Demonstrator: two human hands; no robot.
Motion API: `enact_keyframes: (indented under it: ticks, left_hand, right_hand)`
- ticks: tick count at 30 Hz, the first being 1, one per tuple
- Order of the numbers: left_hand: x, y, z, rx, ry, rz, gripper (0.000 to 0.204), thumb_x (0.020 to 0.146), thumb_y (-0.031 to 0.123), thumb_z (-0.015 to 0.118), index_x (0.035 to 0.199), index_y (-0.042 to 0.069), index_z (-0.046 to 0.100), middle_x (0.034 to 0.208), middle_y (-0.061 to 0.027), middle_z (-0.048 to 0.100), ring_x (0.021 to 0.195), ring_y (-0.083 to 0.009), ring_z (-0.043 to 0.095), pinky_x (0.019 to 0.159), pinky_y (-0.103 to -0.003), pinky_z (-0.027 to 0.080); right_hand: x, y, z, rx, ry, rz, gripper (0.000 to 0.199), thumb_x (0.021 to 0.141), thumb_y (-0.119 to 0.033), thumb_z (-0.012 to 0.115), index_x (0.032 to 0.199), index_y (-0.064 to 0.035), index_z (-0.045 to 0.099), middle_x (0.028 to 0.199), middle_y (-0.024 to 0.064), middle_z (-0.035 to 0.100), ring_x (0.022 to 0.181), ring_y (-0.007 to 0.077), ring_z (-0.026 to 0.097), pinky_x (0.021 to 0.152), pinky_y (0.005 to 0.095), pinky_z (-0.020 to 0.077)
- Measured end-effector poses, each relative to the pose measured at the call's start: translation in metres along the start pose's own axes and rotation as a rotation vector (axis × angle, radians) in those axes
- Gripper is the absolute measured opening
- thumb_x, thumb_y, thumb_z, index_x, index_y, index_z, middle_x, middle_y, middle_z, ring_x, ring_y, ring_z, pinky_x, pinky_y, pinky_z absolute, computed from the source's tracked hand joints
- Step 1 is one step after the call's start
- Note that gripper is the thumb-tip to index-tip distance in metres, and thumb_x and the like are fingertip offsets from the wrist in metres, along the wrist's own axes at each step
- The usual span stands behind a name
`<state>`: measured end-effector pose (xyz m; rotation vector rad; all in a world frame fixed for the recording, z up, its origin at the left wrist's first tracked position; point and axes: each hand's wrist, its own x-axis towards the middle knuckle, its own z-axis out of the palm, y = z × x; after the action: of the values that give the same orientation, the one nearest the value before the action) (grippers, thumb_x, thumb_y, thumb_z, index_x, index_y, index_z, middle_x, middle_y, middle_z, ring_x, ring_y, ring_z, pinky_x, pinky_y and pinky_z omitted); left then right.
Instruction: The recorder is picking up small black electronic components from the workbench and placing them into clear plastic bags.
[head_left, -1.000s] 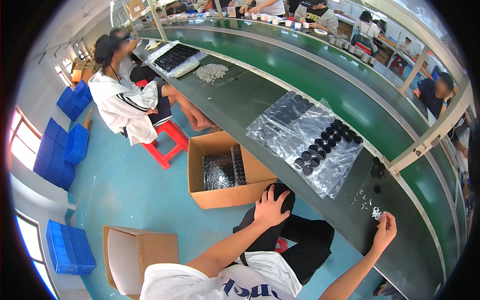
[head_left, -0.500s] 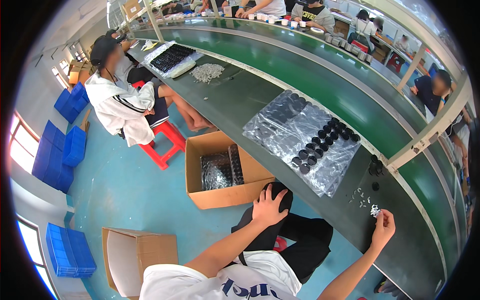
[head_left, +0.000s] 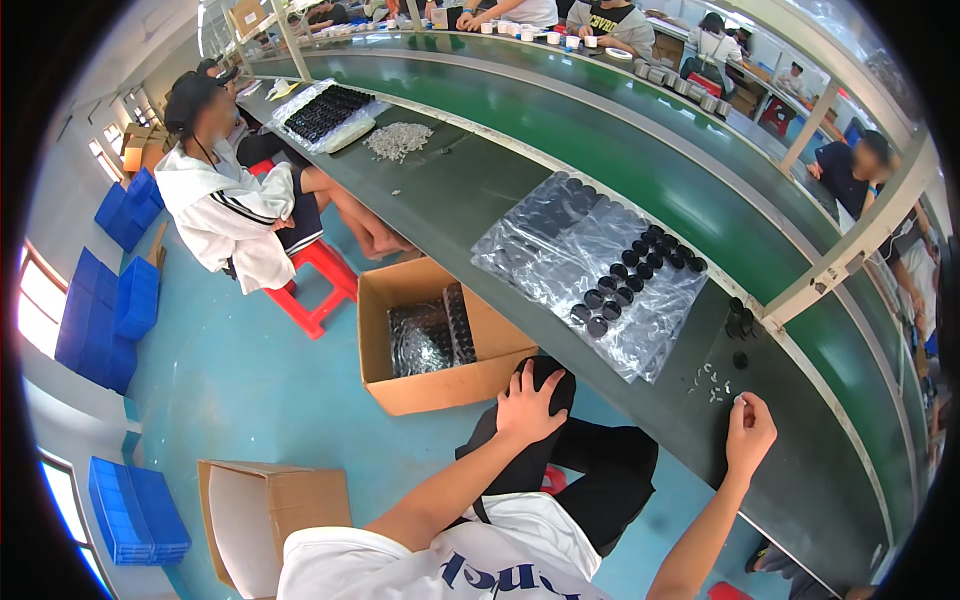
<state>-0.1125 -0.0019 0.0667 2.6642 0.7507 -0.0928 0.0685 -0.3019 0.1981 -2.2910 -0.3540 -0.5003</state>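
My left hand (head_left: 532,408) lies on my black-trousered knee with its fingers spread, holding nothing. Over the dark bench top my right hand (head_left: 751,432) is closed in a pinch, and a bit of a small white piece (head_left: 739,400) shows at its fingertips. Just left of those fingers several loose small white pieces (head_left: 714,388) are scattered on the bench. Past them lie a single black round cap (head_left: 740,359) and a small cluster of black caps (head_left: 740,318). Further left, black round caps (head_left: 623,296) stand in rows on clear plastic bagging (head_left: 640,345).
Left of my knee an open carton (head_left: 430,398) holds plastic-wrapped black parts. A seated person (head_left: 225,205) is further along the bench, near a heap of small pale pieces (head_left: 398,141). A green conveyor belt (head_left: 640,165) runs behind; a metal post (head_left: 850,255) rises at right.
The bunch of white pieces at my right fingertips is gone from view; more lie spread on the bench, and one shows in the pinch. The view has shifted slightly; my left hand stays on the knee.
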Motion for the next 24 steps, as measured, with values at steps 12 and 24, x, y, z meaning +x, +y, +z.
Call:
enact_keyframes:
  ticks: [12, 24]
  left_hand:
    - [-0.002, -0.001, 0.000, -0.021, 0.015, 0.007, 0.085, 0.083, 0.055, 0.071, 0.158, 0.034, 0.034, 0.162, -0.0230, 0.029, 0.143, -0.0437, 0.040, 0.105, -0.059, 0.046]
    - [0.010, -0.006, 0.007, -0.016, 0.040, -0.038, 0.082, 0.082, 0.057, 0.072, 0.151, 0.023, 0.044, 0.157, -0.0258, 0.037, 0.130, -0.0502, 0.051, 0.097, -0.056, 0.052]
  right_hand:
    - [0.038, -0.067, 0.051, 0.618, -0.404, -0.145, 0.008, 0.090, 0.001, 0.068, 0.089, -0.0006, 0.060, 0.083, -0.0005, 0.061, 0.073, 0.0054, 0.057, 0.065, 0.0230, 0.0461]
    - [0.089, -0.043, 0.027, -0.275, -0.429, -0.600, 0.064, 0.090, -0.020, 0.072, 0.151, -0.0171, 0.052, 0.162, 0.0044, 0.042, 0.155, 0.0318, 0.030, 0.123, 0.0609, 0.0250]
